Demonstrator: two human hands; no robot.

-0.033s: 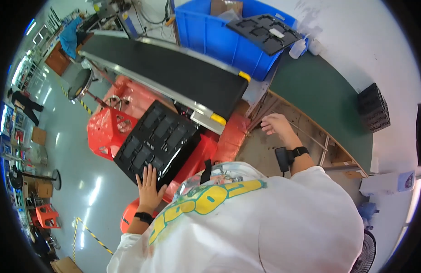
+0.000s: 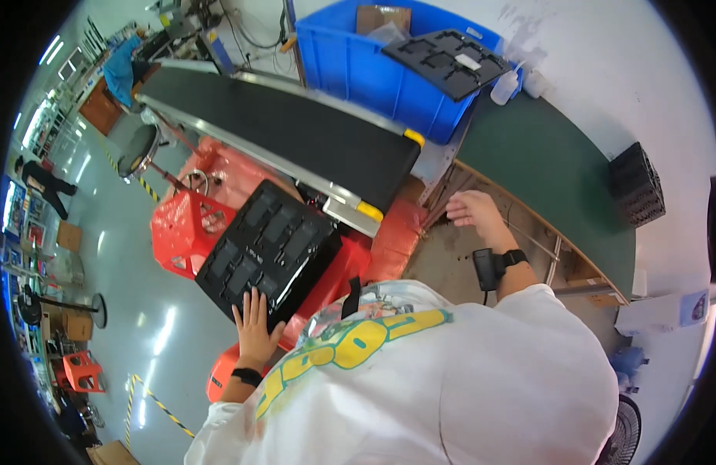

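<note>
A stack of black molded trays (image 2: 266, 252) with shaped recesses rests on red stools beside the conveyor, left of my body. Flat against its near edge lies my left hand (image 2: 255, 329), fingers spread, gripping nothing. My right hand (image 2: 472, 211) hovers in the air near the front edge of the green table (image 2: 540, 151). Its fingers are loosely bent and I see nothing in them. Both wrists wear black bands, and a small black box sits on the right one.
A black conveyor belt (image 2: 288, 128) with yellow end caps runs beyond the stack. A blue bin (image 2: 350, 70) has another black tray (image 2: 443, 66) across its rim, near a white bottle (image 2: 504, 87). Black crates (image 2: 637, 186) stand on the table. A red stool (image 2: 178, 225) is at left.
The view has shifted very slightly. Both hands keep their places, the left on the tray stack and the right in the air.
</note>
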